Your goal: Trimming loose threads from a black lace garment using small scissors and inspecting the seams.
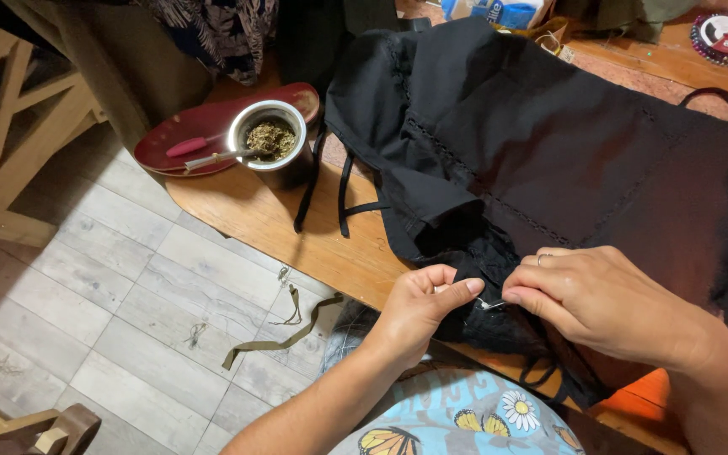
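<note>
1. Pinching a fold of the black garment (549, 152) between thumb and forefinger, the left hand (421, 305) holds the cloth bunched at the near edge of the wooden table (246, 211).
2. The right hand (596, 303) sits just beside it, fingers curled together, thumb and forefinger closed on a small silvery pin or needle (490, 304) that pokes out toward the left thumb.
3. A ring (540, 258) shows on one finger of the right hand.
4. The garment lies spread over most of the tabletop, running from the hands up to the far side, with thin black straps (343, 198) trailing off its left edge onto the bare wood.
5. Its lacy, darker part is gathered right under the two hands, and a loop of strap hangs off the table edge below the right wrist.
6. Well to the left of the cloth stands a round metal cup (270, 139) filled with greenish dried herb, a metal straw leaning in it.
7. The cup rests against a dark red oval plate (187, 135), where a tool with a pink handle (189, 147) lies.
8. Down on the pale plank floor (111, 286), an olive strip of ribbon (284, 339) and a few thread scraps lie near the table's edge.
9. At the far right corner of the table sits a round pin wheel (725, 35).
</note>
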